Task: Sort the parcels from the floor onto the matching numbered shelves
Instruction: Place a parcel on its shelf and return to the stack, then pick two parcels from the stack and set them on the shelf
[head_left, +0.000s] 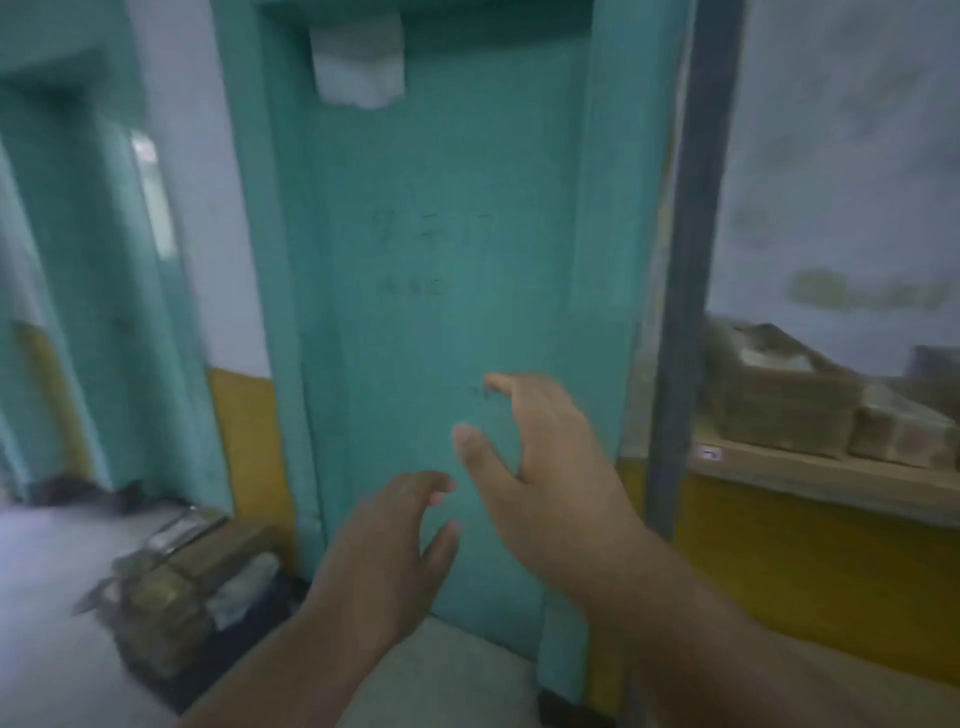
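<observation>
Your left hand (387, 540) and right hand (540, 457) are both raised in front of the teal door (447, 249), fingers loosely spread and relaxed, holding nothing; the right sits higher and just right of the left. The frame is blurred, so fine detail is unreadable. The parcels (182, 577) lie heaped on the floor (47, 582) at the door's lower left, against the yellow-and-white wall (244, 415). Right of the door a dark post (685, 270) stands upright, and beyond it a wooden shelf (831, 475) carries brown boxes (779, 400). A small label (709, 453) is fixed to the shelf edge near the post; its number cannot be read. A pale sheet (358, 67) hangs at the door's top.
</observation>
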